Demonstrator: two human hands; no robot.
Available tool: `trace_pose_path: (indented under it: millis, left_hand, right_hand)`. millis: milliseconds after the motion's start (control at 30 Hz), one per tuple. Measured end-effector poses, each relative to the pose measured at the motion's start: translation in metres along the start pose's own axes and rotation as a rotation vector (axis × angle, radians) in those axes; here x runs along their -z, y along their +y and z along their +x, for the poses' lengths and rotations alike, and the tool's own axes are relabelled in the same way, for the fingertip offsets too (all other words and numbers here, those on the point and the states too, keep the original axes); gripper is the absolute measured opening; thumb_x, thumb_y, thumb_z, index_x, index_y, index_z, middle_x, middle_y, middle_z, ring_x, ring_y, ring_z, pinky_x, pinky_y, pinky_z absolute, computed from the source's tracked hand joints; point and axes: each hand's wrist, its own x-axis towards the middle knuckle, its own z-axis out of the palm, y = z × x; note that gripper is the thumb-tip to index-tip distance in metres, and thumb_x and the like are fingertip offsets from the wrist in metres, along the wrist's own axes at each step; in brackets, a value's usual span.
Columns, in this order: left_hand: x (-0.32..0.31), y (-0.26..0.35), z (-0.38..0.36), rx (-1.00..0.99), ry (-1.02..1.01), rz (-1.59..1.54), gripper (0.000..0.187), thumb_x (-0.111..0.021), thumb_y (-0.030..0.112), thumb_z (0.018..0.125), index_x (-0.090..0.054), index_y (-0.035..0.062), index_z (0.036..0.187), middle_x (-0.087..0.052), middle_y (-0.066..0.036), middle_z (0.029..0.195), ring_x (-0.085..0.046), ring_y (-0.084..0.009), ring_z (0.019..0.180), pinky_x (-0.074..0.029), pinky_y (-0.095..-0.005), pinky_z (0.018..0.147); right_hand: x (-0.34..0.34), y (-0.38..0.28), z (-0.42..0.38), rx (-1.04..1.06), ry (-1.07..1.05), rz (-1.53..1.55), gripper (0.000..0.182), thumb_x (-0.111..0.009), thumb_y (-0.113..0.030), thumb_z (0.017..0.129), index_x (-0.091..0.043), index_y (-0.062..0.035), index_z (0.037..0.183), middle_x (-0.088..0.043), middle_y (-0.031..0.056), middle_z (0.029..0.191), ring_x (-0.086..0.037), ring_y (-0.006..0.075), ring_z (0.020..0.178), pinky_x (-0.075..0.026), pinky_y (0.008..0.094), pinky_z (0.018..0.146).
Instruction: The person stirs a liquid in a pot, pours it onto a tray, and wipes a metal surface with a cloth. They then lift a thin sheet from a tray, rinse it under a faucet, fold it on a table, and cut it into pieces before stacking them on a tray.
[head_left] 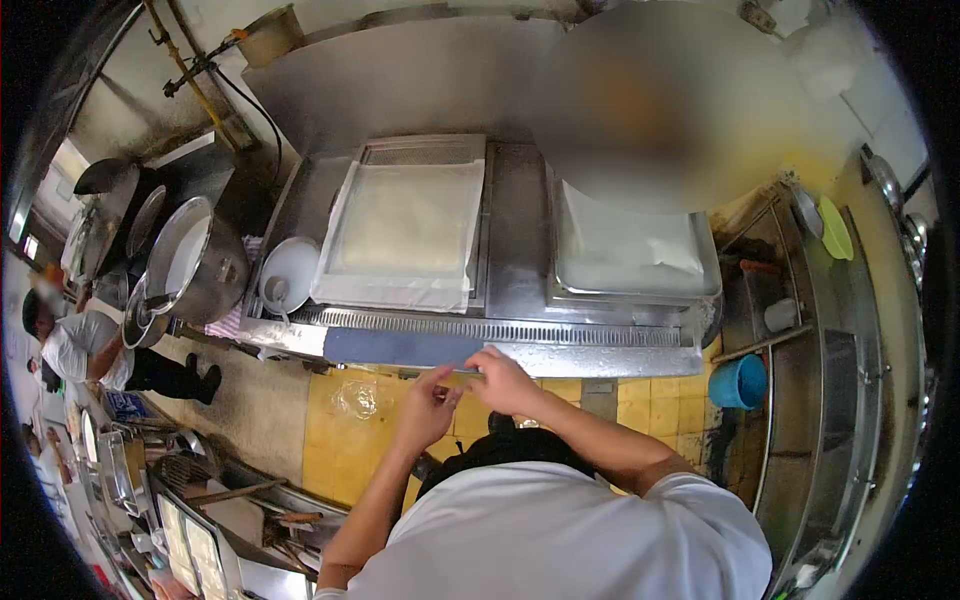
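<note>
Both of my hands are in front of my body, just off the near edge of the steel counter. My left hand has its fingers loosely bent and apart, and nothing shows in it. Close by on its right, my right hand also has bent, parted fingers, near the counter's dark front strip. Beyond them, a pale sheet lies on white cloth over a flat tray. Further right is a metal tray with a white sheet in it, partly hidden by blur.
A white bowl with a ladle sits left of the cloth. Beside it stands a large steel pot. A person is at far left. A blue bucket is at right, above the yellow tiled floor.
</note>
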Motion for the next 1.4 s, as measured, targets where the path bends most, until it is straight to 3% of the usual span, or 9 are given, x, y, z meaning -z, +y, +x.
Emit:
trace_pose_path:
  millis: [167, 433, 533, 633, 833, 967, 1067, 1200, 1400]
  left_hand:
    - [-0.029, 0.014, 0.042, -0.113, -0.003, 0.029, 0.041, -0.073, 0.012, 0.094, -0.061, -0.0005, 0.132, -0.067, -0.019, 0.114, -0.072, -0.0246, 0.087, -0.058, -0.0347, 0.076]
    - [-0.037, 0.037, 0.082, -0.153, -0.042, 0.013, 0.042, -0.074, 0.014, 0.092, -0.062, 0.0001, 0.130, -0.066, -0.022, 0.120, -0.074, -0.0300, 0.086, -0.059, -0.0391, 0.078]
    - [-0.034, 0.028, 0.103, -0.170, -0.042, -0.003, 0.041, -0.073, 0.014, 0.092, -0.063, 0.0000, 0.130, -0.066, -0.022, 0.121, -0.074, -0.0303, 0.085, -0.059, -0.0391, 0.078]
    - [-0.016, 0.020, 0.133, -0.142, -0.037, -0.026, 0.041, -0.073, 0.015, 0.093, -0.063, 0.0004, 0.130, -0.067, -0.022, 0.120, -0.074, -0.0306, 0.085, -0.059, -0.0389, 0.078]
    - [0.075, -0.015, 0.242, -0.168, 0.155, 0.098, 0.040, -0.076, 0.016, 0.090, -0.067, 0.0016, 0.125, -0.070, -0.022, 0.116, -0.073, -0.0294, 0.080, -0.058, -0.0390, 0.074]
    - [0.171, -0.037, 0.339, -0.002, 0.365, 0.235, 0.029, -0.074, 0.022, 0.089, -0.075, 0.0090, 0.114, -0.073, -0.020, 0.102, -0.072, -0.0338, 0.080, -0.057, -0.0423, 0.077]
    - [0.234, -0.075, 0.417, -0.019, 0.475, 0.371, 0.028, -0.071, 0.027, 0.090, -0.076, 0.0104, 0.111, -0.072, -0.021, 0.109, -0.070, -0.0381, 0.093, -0.055, -0.0466, 0.086]
    - [0.293, -0.111, 0.511, -0.026, 0.527, 0.543, 0.030, -0.069, 0.029, 0.091, -0.075, 0.0101, 0.112, -0.070, -0.020, 0.115, -0.067, -0.0399, 0.104, -0.053, -0.0483, 0.092]
    - [0.296, -0.141, 0.610, -0.111, 0.569, 0.605, 0.026, -0.066, 0.027, 0.091, -0.077, 0.0105, 0.108, -0.070, -0.016, 0.118, -0.061, -0.0368, 0.117, -0.049, -0.0459, 0.102]
  right_hand:
    - [0.085, 0.054, 0.030, -0.249, 0.243, -0.155, 0.035, -0.069, -0.021, 0.086, -0.068, -0.0004, 0.114, -0.064, 0.0245, 0.117, -0.060, 0.0436, 0.115, -0.049, 0.0474, 0.102]
    - [0.162, 0.167, 0.104, -0.537, 0.446, -0.425, 0.025, -0.062, -0.022, 0.086, -0.076, -0.0034, 0.095, -0.072, 0.0255, 0.106, -0.069, 0.0442, 0.095, -0.056, 0.0486, 0.085]
    - [0.166, 0.188, 0.116, -0.672, 0.103, -0.564, 0.029, -0.066, -0.018, 0.083, -0.072, 0.0015, 0.103, -0.070, 0.0253, 0.117, -0.068, 0.0438, 0.108, -0.055, 0.0522, 0.092]
    - [0.174, 0.152, 0.128, -0.746, 0.190, -0.551, 0.030, -0.069, -0.019, 0.083, -0.073, 0.0012, 0.105, -0.070, 0.0250, 0.120, -0.067, 0.0430, 0.110, -0.054, 0.0503, 0.095]
    - [0.174, 0.129, 0.225, -0.422, 0.407, -0.421, 0.040, -0.074, -0.027, 0.086, -0.071, 0.0012, 0.113, -0.071, 0.0233, 0.116, -0.068, 0.0399, 0.109, -0.054, 0.0475, 0.095]
    - [0.169, 0.137, 0.323, -0.418, 0.397, -0.245, 0.045, -0.075, -0.029, 0.087, -0.068, 0.0003, 0.121, -0.071, 0.0218, 0.117, -0.067, 0.0368, 0.112, -0.053, 0.0446, 0.097]
    - [0.166, 0.140, 0.396, -0.477, 0.363, -0.303, 0.052, -0.074, -0.035, 0.087, -0.067, -0.0008, 0.126, -0.072, 0.0215, 0.117, -0.068, 0.0362, 0.112, -0.053, 0.0435, 0.098]
    - [0.143, 0.216, 0.472, -0.444, 0.459, -0.316, 0.046, -0.073, -0.030, 0.091, -0.066, 0.0034, 0.121, -0.073, 0.0202, 0.112, -0.070, 0.0354, 0.105, -0.054, 0.0418, 0.089]
    - [0.124, 0.237, 0.510, -0.501, 0.509, -0.570, 0.022, -0.068, -0.017, 0.086, -0.073, -0.0014, 0.102, -0.073, 0.0238, 0.098, -0.070, 0.0408, 0.094, -0.056, 0.0467, 0.083]
